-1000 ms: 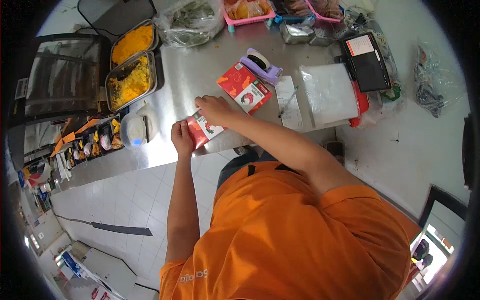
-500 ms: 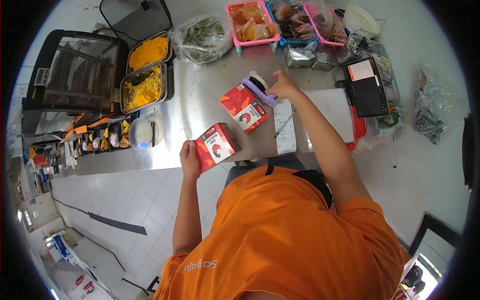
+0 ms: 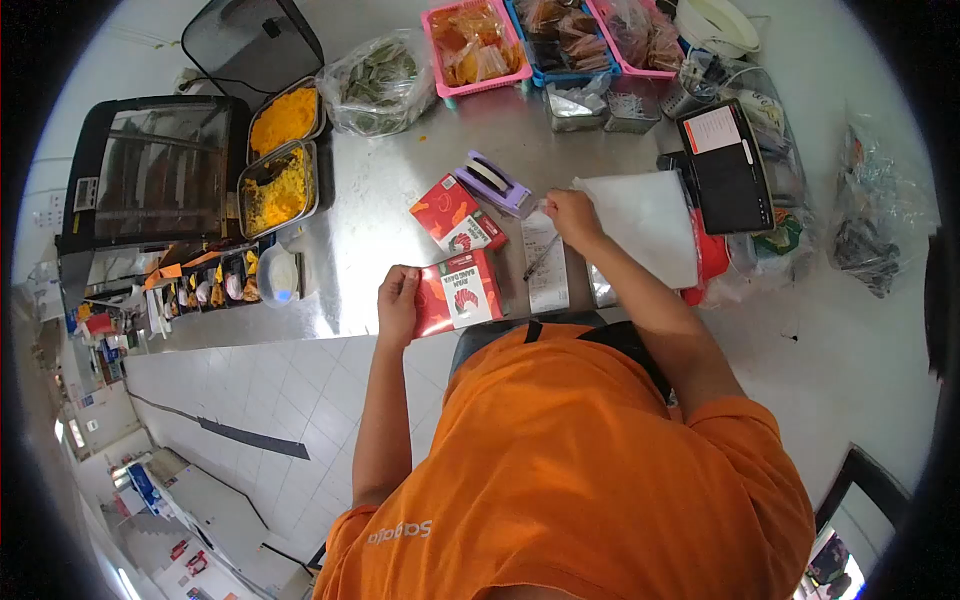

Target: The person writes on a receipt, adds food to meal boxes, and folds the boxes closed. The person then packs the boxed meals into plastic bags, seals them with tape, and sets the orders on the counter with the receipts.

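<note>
Left hand (image 3: 397, 300): your fingers gripped the left side of a red box (image 3: 462, 295) at the near edge of the tabletop (image 3: 365, 200), label face up, probably to steady it while the other hand worked apart from it. Right hand (image 3: 575, 218): fingers drawn together in a pinch just beside the narrow end of the purple tape dispenser (image 3: 495, 185); a pale bit showed at the tips, but I could not tell whether it was tape. The dispenser lay angled with that end toward you, which seemed to suit a short reach. A second red box (image 3: 450, 212) lay just beyond the first, between it and the dispenser; contact between the boxes unclear. Writing: the held box's white panel seemed to read "AYAM BANG DAVA", above a red emblem; the second bore a similar design, its words too small. A long printed slip (image 3: 547, 280) lay to the right with a pen (image 3: 541, 258) across it, perhaps for marking; its print was illegible. Your orange shirt (image 3: 600, 450) carried pale lettering, apparently "Sagaja".
</note>
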Available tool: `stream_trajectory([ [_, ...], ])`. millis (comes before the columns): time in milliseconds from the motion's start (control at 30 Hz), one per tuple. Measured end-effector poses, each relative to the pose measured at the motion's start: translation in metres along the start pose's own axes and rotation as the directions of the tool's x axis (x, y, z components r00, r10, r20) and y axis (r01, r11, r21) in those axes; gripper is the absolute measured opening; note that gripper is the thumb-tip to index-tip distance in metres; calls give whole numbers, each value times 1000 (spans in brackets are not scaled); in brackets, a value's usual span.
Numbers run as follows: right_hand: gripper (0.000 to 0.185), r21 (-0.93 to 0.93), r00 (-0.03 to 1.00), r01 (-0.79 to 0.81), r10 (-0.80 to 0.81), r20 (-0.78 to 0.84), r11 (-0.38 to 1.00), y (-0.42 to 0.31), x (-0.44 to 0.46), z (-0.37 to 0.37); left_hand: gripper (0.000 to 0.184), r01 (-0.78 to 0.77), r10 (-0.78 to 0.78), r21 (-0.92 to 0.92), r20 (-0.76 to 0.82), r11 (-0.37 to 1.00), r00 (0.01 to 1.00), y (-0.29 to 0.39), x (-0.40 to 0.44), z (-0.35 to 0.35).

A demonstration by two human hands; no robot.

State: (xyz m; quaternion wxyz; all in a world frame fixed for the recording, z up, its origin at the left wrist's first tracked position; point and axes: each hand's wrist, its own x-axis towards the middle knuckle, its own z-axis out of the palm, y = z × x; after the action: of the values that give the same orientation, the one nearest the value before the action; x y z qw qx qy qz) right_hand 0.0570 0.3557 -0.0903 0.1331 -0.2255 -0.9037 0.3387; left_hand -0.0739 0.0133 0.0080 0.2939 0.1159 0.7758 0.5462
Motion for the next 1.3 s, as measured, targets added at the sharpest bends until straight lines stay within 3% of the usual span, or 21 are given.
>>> stream_trajectory([
  [67, 21, -32, 998, -3, 5, 67, 999, 3, 2, -18, 20, -50, 46, 71, 54, 996, 997, 10, 11, 0],
  [133, 20, 395, 948, -16, -112, 299, 918, -53, 15, -55, 18, -272, 230, 303, 169, 913, 958, 28, 32, 5],
  [200, 24, 489, 802, 99, -360, 476, 867, -117, 19, -71, 16, -403, 293, 399, 309, 824, 905, 53, 39, 14],
  [267, 36, 171, 733, 355, -388, 558, 919, -157, 16, -81, 14, -473, 298, 383, 434, 793, 850, 86, 42, 36],
  [300, 45, 5, 701, 476, -383, 602, 880, -164, 15, -84, 13, -489, 279, 370, 493, 790, 824, 96, 41, 41],
  [367, 56, 172, 704, 213, -273, 656, 962, -145, 21, -97, 12, -516, 241, 341, 600, 786, 763, 113, 38, 50],
  [400, 62, 246, 688, 69, -225, 690, 967, -132, 23, -104, 10, -468, 240, 258, 599, 845, 764, 119, 32, 56],
  [500, 70, 458, 592, -104, -315, 742, 883, -70, 0, -54, 9, -567, 323, 225, 634, 792, 703, 129, 29, 62],
  [533, 48, 591, 633, -148, -383, 673, 793, -52, -17, -37, 9, -604, 343, 237, 643, 761, 685, 130, 28, 63],
  [633, 33, 200, 763, 43, -162, 626, 979, -20, -44, -53, 8, -675, 392, 258, 651, 691, 650, 134, 39, 60],
  [667, 25, 83, 908, 57, -87, 411, 995, -11, -56, -67, 8, -668, 391, 255, 646, 699, 656, 130, 48, 55],
  [700, 17, -37, 987, 37, -31, 158, 999, 0, -67, -84, 7, -661, 392, 247, 642, 708, 660, 125, 60, 50],
  [767, 9, -289, 974, -170, 206, 99, 942, 47, -86, -92, 10, -632, 350, 286, 636, 720, 687, 112, 92, 41],
  [867, 8, -506, 962, -133, 235, 142, 852, 74, -100, -100, 13, -683, 309, 309, 718, 662, 624, 121, 141, 48],
  [933, 9, -499, 964, -147, 238, 122, 854, 72, -97, -104, 10, -691, 187, 423, 759, 586, 623, 122, 169, 52],
  [967, 10, -492, 965, -157, 239, 110, 856, 71, -95, -107, 11, -723, 211, 518, 726, 457, 654, 120, 173, 56],
  [1033, 11, -269, 985, 27, 20, 170, 963, 85, -95, -102, 13, -711, 277, 682, 660, 170, 699, 126, 168, 63],
  [1067, 12, -147, 979, 123, -96, 179, 981, 93, -96, -98, 27, -662, 271, 738, 616, 128, 739, 130, 163, 66],
  [1167, 18, -93, 934, 170, -130, 333, 981, 67, -95, -111, 41, -614, 593, 718, 351, 326, 725, 129, 144, 83],
  [1200, 22, -276, 954, 98, -11, 301, 956, 59, -98, -109, 48, -678, 650, 622, 336, 391, 682, 129, 136, 82],
  [1300, 16, -539, 966, -148, 238, 99, 829, 41, -100, -101, 45, -646, 652, 565, 233, 513, 721, 124, 88, 93],
])
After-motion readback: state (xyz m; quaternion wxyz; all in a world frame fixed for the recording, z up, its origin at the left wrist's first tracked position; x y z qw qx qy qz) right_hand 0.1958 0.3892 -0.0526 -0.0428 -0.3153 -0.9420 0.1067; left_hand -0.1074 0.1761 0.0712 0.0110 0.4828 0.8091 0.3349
